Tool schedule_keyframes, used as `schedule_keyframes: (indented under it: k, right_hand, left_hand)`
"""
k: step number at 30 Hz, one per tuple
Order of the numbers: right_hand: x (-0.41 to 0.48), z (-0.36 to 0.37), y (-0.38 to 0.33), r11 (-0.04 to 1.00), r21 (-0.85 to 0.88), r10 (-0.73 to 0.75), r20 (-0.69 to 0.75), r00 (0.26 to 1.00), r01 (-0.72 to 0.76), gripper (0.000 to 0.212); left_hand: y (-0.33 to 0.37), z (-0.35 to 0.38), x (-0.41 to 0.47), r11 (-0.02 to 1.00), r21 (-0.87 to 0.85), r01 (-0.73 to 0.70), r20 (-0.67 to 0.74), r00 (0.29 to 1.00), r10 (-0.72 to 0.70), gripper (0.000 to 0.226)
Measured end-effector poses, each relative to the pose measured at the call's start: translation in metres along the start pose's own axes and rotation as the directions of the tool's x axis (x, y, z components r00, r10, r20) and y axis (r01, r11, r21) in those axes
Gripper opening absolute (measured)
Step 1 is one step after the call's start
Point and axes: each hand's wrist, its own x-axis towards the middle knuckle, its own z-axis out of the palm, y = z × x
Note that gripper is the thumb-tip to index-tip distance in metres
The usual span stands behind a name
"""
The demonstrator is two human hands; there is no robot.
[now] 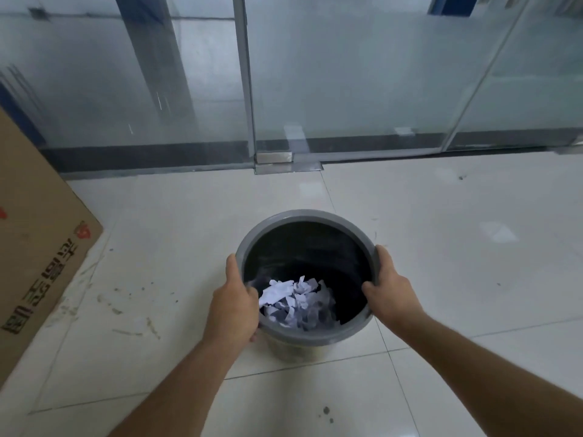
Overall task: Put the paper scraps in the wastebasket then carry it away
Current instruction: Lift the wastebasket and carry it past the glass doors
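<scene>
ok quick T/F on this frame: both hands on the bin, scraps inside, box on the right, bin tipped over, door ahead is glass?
1. Both hands grip the wastebasket rim: true, left hand and right hand on opposite sides.
2. Paper scraps lie inside it: true.
3. The cardboard box is on the person's right: false, it is on the left.
4. The wastebasket is tipped over: false, it is upright, mouth up.
5. Glass panels stand ahead: true.

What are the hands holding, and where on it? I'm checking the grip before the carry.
Both hands hold the wastebasket by its rim: left hand on the left side, right hand on the right.
</scene>
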Motion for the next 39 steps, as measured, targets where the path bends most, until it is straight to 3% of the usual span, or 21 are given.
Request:
schedule_keyframes:
  k: [6,10,15,22,27,31,39]
  right_hand:
    - [-0.037,-0.121,-0.128,1.0,0.021,-0.019,0.03,0.999,0.019,0.049]
    - [-0.064,-0.247,-0.261,0.994,0.066,-0.087,-0.018,0.996,0.088,0.053]
    - [-0.095,-0.422,-0.439,0.974,0.112,-0.187,-0.107,0.976,0.199,0.055]
    - [-0.146,-0.619,-0.621,0.938,0.18,-0.258,-0.213,0.942,0.297,0.059]
    - [-0.174,-0.671,-0.658,0.92,0.218,-0.286,-0.196,0.938,0.326,0.058]
    - [-0.185,-0.669,-0.656,0.915,0.279,-0.249,-0.18,0.952,0.292,0.049]
    - [-0.198,-0.665,-0.635,0.919,0.31,-0.195,-0.174,0.965,0.242,0.032]
  left_hand:
    - [0.118,-0.123,-0.053,0.999,-0.017,0.031,0.019,0.999,-0.031,0.053]
    - [0.258,-0.254,-0.091,0.997,0.0,-0.072,-0.019,0.997,0.072,0.05]
    - [0.45,-0.425,-0.144,0.986,0.048,-0.162,-0.108,0.98,0.167,0.064]
    - [0.649,-0.598,-0.229,0.945,0.014,-0.326,-0.258,0.912,0.318,0.048]
    - [0.695,-0.64,-0.266,0.93,0.033,-0.367,-0.297,0.885,0.36,0.035]
    - [0.696,-0.645,-0.278,0.934,0.052,-0.353,-0.277,0.894,0.353,0.044]
    - [0.692,-0.635,-0.273,0.93,0.023,-0.366,-0.193,0.911,0.364,0.039]
